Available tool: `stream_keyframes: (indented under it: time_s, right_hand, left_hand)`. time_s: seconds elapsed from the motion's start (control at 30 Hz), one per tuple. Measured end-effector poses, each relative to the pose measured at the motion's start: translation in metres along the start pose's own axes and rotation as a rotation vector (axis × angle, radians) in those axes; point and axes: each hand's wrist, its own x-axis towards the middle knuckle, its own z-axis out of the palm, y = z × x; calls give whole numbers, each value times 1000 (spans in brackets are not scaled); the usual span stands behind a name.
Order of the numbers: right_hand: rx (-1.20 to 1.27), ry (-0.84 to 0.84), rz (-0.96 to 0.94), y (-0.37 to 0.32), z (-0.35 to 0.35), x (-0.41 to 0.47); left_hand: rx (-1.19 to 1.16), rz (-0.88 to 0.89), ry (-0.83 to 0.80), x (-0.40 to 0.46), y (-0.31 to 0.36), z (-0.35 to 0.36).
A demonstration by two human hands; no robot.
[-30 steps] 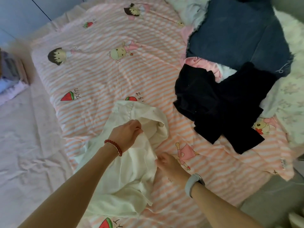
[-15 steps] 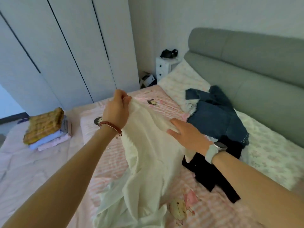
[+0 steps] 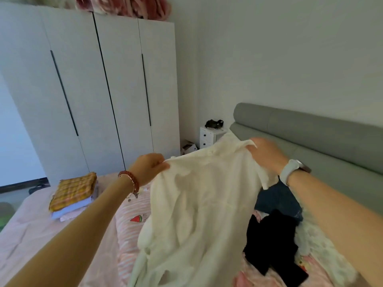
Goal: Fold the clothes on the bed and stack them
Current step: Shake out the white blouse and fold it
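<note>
- Your left hand (image 3: pixel 148 168) pinches the white shirt (image 3: pixel 199 214) at one shoulder; right hand (image 3: pixel 266 155) grips near the collar.
- Shirt hangs above the bed (image 3: pixel 27 235), hem trailing.
- Light, limp, wrinkly fabric: hold both shoulder seams, lay flat.

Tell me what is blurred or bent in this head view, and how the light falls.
Head view: the right hand is smeared by motion, the left hand sharper; the wide lens bows the wardrobe doors and headboard; soft daylight, no glare, with faint shadows in the folds of the white shirt.
</note>
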Motion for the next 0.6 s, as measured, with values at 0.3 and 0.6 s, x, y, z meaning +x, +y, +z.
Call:
stream_keyframes:
  time_s: [0.3,0.6]
  right_hand:
    - [571,-330,-332,-97,53,-44]
    - [530,56,-295,-103,15,-30]
  left_hand:
    - [-297,198,118,-3,53,-7]
    - [-185,-104,-305,-48,-23,54]
